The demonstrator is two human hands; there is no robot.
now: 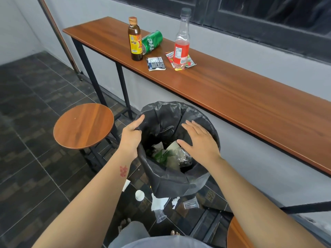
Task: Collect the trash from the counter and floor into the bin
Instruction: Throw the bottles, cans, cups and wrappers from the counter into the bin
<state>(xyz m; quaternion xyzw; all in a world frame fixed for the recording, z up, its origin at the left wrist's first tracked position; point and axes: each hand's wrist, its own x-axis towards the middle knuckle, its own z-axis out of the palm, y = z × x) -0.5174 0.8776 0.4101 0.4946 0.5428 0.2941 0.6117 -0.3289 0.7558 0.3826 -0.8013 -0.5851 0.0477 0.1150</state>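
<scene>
So the bin sits in the lower middle of the frame, lined with a black bag, tucked just under the front edge of the long wooden counter. The left hand is gripping the bag's left rim, fingers curled around the plastic with the thumb sticking up along the edge. The right hand is flat and wide open, palm down, hovering over the right side of the bin's mouth with nothing in it. Inside the bin there's already some stuff: a crumpled clear plastic bottle, something green and bits of paper.

Up on the counter, upper middle of the frame, there's still trash: a brown bottle standing upright, a green can lying on its side right beside it, a dark wrapper lying flat in front of the can, and a clear bottle with a bit of red drink in it standing on a red wrapper.

On the tiled floor just below the bin, lower middle: a white paper cup, crumpled tissue, and two clear plastic cups tipped over. A round wooden stool stands left of the bin.
</scene>
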